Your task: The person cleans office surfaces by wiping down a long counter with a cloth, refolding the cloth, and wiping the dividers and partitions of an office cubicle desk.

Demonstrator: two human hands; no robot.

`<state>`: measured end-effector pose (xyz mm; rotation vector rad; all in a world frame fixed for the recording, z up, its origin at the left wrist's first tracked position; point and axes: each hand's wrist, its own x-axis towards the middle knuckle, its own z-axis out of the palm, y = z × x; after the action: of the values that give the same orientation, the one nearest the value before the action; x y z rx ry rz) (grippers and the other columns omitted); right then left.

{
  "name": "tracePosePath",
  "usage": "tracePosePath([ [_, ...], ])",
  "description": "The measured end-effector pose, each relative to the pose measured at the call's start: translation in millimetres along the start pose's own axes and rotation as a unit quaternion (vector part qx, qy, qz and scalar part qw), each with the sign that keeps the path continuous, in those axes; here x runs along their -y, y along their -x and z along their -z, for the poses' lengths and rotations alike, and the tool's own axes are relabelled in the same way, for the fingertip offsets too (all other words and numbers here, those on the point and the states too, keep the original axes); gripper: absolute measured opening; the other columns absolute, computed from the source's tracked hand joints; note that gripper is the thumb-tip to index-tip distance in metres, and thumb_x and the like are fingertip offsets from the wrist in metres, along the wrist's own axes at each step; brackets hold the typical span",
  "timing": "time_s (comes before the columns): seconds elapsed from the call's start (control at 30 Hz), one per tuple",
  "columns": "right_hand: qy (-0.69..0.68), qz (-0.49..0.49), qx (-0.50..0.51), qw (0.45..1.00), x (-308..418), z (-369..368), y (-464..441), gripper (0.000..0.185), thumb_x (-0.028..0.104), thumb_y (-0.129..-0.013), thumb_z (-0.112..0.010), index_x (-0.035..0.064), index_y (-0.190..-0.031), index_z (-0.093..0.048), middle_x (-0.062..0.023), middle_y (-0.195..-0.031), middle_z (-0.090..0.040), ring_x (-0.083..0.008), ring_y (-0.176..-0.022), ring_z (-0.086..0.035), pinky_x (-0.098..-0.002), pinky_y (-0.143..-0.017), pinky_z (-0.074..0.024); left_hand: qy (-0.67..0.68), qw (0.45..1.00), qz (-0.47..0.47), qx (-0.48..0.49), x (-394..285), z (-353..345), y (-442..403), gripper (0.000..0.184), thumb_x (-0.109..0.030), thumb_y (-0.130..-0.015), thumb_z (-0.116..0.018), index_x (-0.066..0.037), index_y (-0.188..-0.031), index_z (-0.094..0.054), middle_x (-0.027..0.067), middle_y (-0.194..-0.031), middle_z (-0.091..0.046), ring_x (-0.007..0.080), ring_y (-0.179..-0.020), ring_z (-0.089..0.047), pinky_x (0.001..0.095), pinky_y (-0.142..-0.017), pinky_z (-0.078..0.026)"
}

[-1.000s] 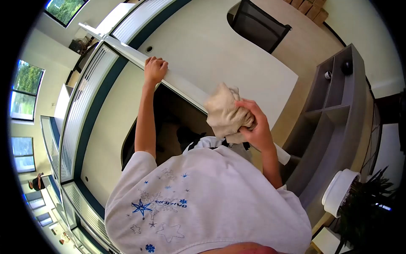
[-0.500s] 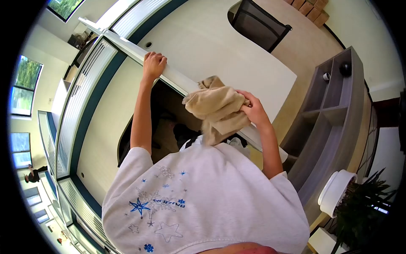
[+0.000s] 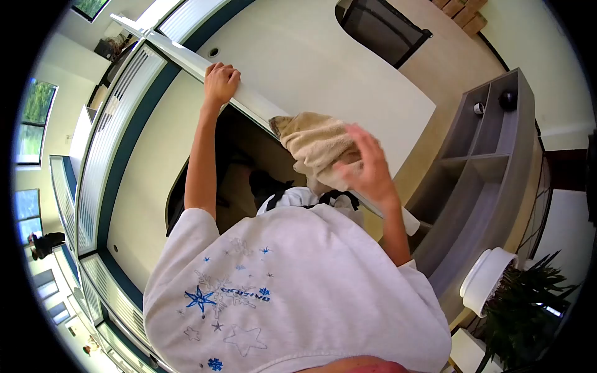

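My left hand (image 3: 222,84) is closed over the white top edge of the low partition (image 3: 245,107), knuckles up. A beige cloth (image 3: 320,146), crumpled and looking like a towel, lies over the same edge further right, with its lower part hanging on my side. At the cloth's right end is my right hand (image 3: 370,171), slightly blurred, its fingers spread apart. Fingers and cloth overlap in view; whether they touch is hard to tell.
Beyond the partition is a white desk (image 3: 323,68) with a black mesh chair (image 3: 385,31) behind it. A grey shelf unit (image 3: 479,155) stands to the right, holding a black round object. A potted plant (image 3: 522,311) is at lower right. Far left, a person (image 3: 46,244) is visible.
My right hand has loosened from its grip on the cloth, and its fingers have spread. The cloth now lies flatter along the partition edge. My left hand stays on the edge.
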<state>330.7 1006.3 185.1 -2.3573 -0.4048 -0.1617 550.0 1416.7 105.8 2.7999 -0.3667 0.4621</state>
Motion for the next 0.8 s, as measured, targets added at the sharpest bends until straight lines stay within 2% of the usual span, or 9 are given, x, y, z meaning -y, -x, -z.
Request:
tracePosePath([
  [0.13, 0.071, 0.028, 0.043, 0.996, 11.2, -16.7, 2.8, 0.058, 0.023, -0.09, -0.075, 0.0125, -0.146, -0.06, -0.0165, -0.143, -0.062, -0.0397, -0.126, -0.06, -0.047, -0.109, -0.0467, 0.002, 1.0, -0.003, 0.001, -2.3, -0.8, 0.2, 0.036, -0.026, -0.093, -0.048, -0.006, -0.076, -0.073, 0.0066, -0.087, -0.072, 0.0275, -0.1, -0.064, 0.0433, -0.112, -0.039],
  [0.23, -0.17, -0.011, 0.02, 0.985, -16.5, -13.3, 1.0, 0.045, 0.024, -0.095, -0.074, 0.0072, -0.137, -0.066, -0.0125, -0.129, -0.07, -0.0317, -0.116, -0.067, -0.0427, -0.102, -0.0512, -0.008, 1.0, -0.007, 0.007, 3.0, -3.6, -1.2, 0.036, -0.027, -0.093, -0.048, -0.007, -0.077, -0.073, 0.0064, -0.087, -0.072, 0.0277, -0.099, -0.064, 0.0429, -0.112, -0.038],
  [0.33, -0.458, -0.225, -0.095, 0.855, -21.3, 6.0, 8.4, 0.037, 0.028, -0.102, -0.07, 0.0024, -0.129, -0.069, -0.0076, -0.12, -0.072, -0.02, -0.108, -0.068, -0.0372, -0.095, -0.0531, -0.032, 0.999, -0.027, 0.03, 3.8, -0.4, -2.4, 0.035, -0.028, -0.094, -0.048, -0.007, -0.084, -0.074, 0.0065, -0.088, -0.073, 0.0277, -0.099, -0.064, 0.0424, -0.112, -0.039],
  [0.4, -0.517, -0.219, -0.131, 0.817, -30.7, 40.6, 2.2, 0.055, 0.043, -0.106, -0.063, 0.0008, -0.141, -0.061, -0.0066, -0.132, -0.068, -0.0171, -0.121, -0.065, -0.0357, -0.105, -0.0505, -0.064, 0.994, -0.057, 0.061, -0.7, 5.8, -3.1, 0.035, -0.029, -0.096, -0.047, -0.007, -0.091, -0.074, 0.0066, -0.092, -0.074, 0.0277, -0.102, -0.065, 0.0427, -0.111, -0.04],
  [0.47, -0.539, -0.161, -0.119, 0.818, -25.2, 80.5, -12.0, 0.06, 0.045, -0.106, -0.063, -0.0012, -0.144, -0.057, -0.008, -0.132, -0.068, -0.0177, -0.12, -0.066, -0.037, -0.104, -0.0514, 0.334, 0.92, 0.067, 0.192, -25.2, 5.8, -7.3, 0.038, -0.031, -0.1, -0.045, -0.006, -0.106, -0.073, 0.0075, -0.099, -0.075, 0.0248, -0.113, -0.065, 0.043, -0.11, -0.043],
  [0.6, -0.532, -0.094, 0.007, 0.842, 1.5, 132.8, -53.9, 0.054, 0.041, -0.107, -0.06, -0.0011, -0.141, -0.059, -0.0098, -0.133, -0.068, -0.0202, -0.123, -0.064, -0.0362, -0.108, -0.0482, 0.583, 0.765, -0.086, 0.26, -152.7, 33.8, 4.1, 0.092, -0.072, -0.099, -0.05, -0.007, -0.163, -0.036, 0.0181, -0.156, -0.051, 0.0305, -0.148, -0.044, 0.0474, -0.125, -0.029],
  [0.63, -0.539, -0.073, 0.0, 0.839, 14.0, 135.1, -65.4, 0.054, 0.04, -0.107, -0.06, -0.0011, -0.142, -0.059, -0.0103, -0.134, -0.068, -0.0207, -0.124, -0.064, -0.0362, -0.108, -0.0482, 0.614, 0.743, -0.107, 0.243, -170.7, 29.5, 7.1, 0.11, -0.085, -0.092, -0.049, -0.007, -0.167, -0.028, 0.0189, -0.162, -0.045, 0.0322, -0.153, -0.038, 0.0484, -0.127, -0.026],
  [0.7, -0.556, -0.023, 0.007, 0.831, 29.9, 147.1, -85.7, 0.055, 0.039, -0.107, -0.06, -0.0013, -0.144, -0.059, -0.0118, -0.136, -0.067, -0.0222, -0.125, -0.064, -0.0364, -0.109, -0.0478, 0.672, 0.684, -0.112, 0.262, -186.1, 16.9, 10.7, 0.114, -0.085, -0.09, -0.054, -0.007, -0.168, -0.026, 0.0173, -0.168, -0.038, 0.0314, -0.157, -0.033, 0.0459, -0.128, -0.025],
  [0.8, -0.563, 0.037, 0.013, 0.825, 46.9, 174.4, -107.4, 0.053, 0.038, -0.107, -0.06, -0.0016, -0.142, -0.06, -0.0121, -0.135, -0.068, -0.0221, -0.124, -0.065, -0.0349, -0.108, -0.0482, 0.717, 0.666, -0.123, 0.168, -220.2, 54.7, 9.3, 0.094, -0.071, -0.097, -0.061, -0.004, -0.16, -0.043, 0.0133, -0.156, -0.053, 0.0256, -0.145, -0.048, 0.0411, -0.122, -0.034],
])
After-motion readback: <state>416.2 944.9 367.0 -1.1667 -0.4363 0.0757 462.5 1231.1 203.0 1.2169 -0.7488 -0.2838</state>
